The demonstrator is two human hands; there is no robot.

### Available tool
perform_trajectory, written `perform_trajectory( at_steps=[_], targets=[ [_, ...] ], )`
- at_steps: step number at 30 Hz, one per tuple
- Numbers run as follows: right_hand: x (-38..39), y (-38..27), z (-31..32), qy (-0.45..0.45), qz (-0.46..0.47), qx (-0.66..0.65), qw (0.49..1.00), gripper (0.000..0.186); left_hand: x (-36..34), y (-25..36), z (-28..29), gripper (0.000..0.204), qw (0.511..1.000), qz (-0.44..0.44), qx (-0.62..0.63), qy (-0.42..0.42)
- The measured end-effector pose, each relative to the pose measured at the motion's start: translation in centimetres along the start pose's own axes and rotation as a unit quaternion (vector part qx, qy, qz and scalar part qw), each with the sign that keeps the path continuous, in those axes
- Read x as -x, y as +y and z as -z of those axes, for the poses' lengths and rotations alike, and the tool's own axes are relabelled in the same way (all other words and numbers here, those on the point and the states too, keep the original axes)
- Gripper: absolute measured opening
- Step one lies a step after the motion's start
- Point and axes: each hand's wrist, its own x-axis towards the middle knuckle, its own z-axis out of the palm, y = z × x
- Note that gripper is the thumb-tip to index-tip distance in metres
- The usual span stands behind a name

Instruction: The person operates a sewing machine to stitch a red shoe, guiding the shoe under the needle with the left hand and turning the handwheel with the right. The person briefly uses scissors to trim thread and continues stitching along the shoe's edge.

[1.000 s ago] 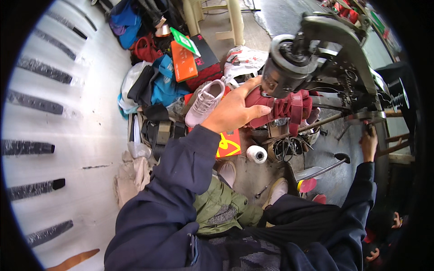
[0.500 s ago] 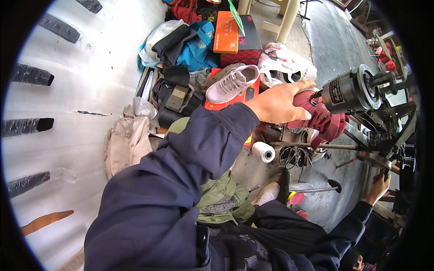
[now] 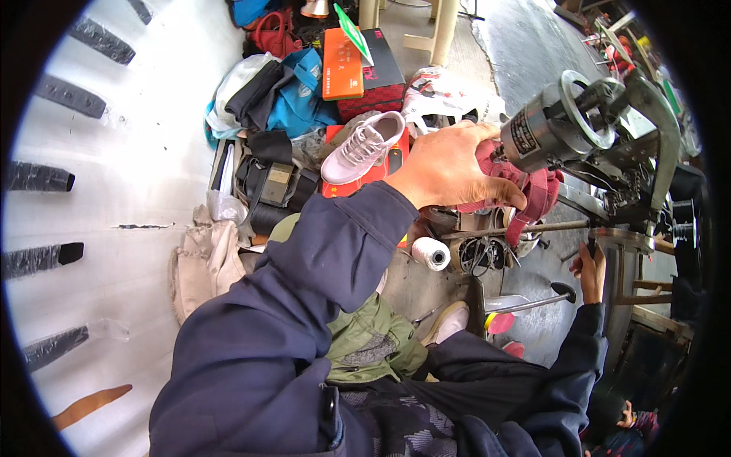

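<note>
Navy sleeves are worn on the 2 arms. 1 green garment is draped on the body side of the left grip. 1 pale worn shoe is placed bodyward too, nearly straight below that grip. 1 white thread spool is seen closer in, just bodyward of it.

1 dark-red shoe is positioned under and right of the left hand, beneath the black machine head. Thumb and fingers are spread wide over it; fingertips are partly hidden, so a firm hold cannot be told. By the right hand, 1 dark handle is grasped, fingers curled narrow, just under a metal wheel.

Left of the left grip, 1 pink shoe is rested on a red box. Beyond that grip, 1 white plastic bag is placed; farther and leftward, 1 blue bag and 1 black box are seen. Farthest beyond, cream stool legs are partly shown.
</note>
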Motion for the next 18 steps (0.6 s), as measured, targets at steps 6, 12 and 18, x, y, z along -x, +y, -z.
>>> perform_trajectory(
  at_steps=[6, 12, 18],
  targets=[
    [2.3, -3.3, 0.1, 0.005, 0.042, 0.008, 0.999, 0.027, -0.1, -1.0, 0.2, 0.089, 0.991, -0.044, 0.127, -0.015],
    [0.8, -3.3, 9.0, 0.194, 0.116, -0.003, 0.974, 0.023, 0.3, -2.0, -0.5, 0.075, 0.992, -0.040, 0.122, 0.010],
    [-4.5, 6.3, 11.2, 0.265, 0.014, -0.137, 0.954, 0.013, 0.1, -2.6, -0.9, 0.076, 0.979, -0.038, 0.197, -0.020]
  ],
)
